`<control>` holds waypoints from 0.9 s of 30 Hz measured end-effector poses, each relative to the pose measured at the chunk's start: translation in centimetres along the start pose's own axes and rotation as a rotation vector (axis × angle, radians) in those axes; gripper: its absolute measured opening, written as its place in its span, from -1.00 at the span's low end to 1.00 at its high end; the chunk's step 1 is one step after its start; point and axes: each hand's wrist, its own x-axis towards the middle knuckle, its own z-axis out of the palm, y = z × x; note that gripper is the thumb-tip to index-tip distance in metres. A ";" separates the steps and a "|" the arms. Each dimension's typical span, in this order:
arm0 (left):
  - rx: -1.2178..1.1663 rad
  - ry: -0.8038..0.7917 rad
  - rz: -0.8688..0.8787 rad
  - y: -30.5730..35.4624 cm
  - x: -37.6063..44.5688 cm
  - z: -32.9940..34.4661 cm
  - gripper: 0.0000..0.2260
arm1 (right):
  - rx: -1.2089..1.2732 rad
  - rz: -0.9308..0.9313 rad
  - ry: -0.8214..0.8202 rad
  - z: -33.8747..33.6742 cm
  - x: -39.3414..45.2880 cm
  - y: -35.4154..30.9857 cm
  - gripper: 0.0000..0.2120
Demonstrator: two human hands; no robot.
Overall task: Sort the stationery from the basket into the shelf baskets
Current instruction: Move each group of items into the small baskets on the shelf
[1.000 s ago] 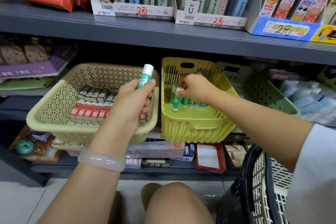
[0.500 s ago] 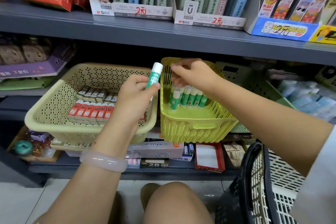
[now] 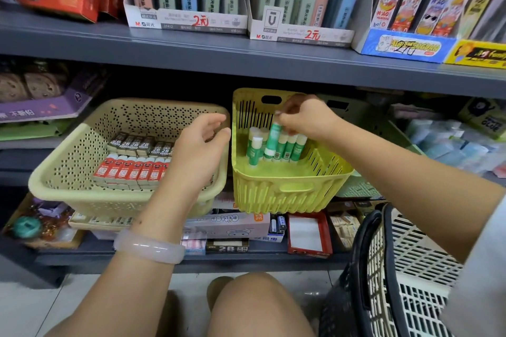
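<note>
Now that the glue stick has passed from the left hand, which hangs loose-fingered and empty, the right hand pinches its top, standing it among the others near the yellow basket's back wall; more sorting presumably follows.

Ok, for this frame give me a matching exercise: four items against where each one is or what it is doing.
1 green glue sticks
2 red-wrapped erasers
3 left hand
4 right hand

a in the perforated beige plastic basket
b pinching a glue stick
c holding nothing
d standing in the slotted yellow plastic basket

Pairs: 1-d, 2-a, 3-c, 4-b
</note>
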 end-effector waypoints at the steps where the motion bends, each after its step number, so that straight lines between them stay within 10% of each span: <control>1: 0.006 -0.002 0.001 0.0 0.0 0.0 -0.80 | -0.163 -0.009 -0.022 0.3 0.1 0.3 -0.74; 9: 0.024 0.016 0.024 0.1 0.1 0.1 -0.83 | -0.467 -0.062 -0.074 3.2 0.9 0.9 -0.80; 27: 0.011 -0.007 0.191 3.1 -4.9 2.1 -0.78 | -0.186 -0.239 -0.089 -3.7 -6.7 0.8 -0.94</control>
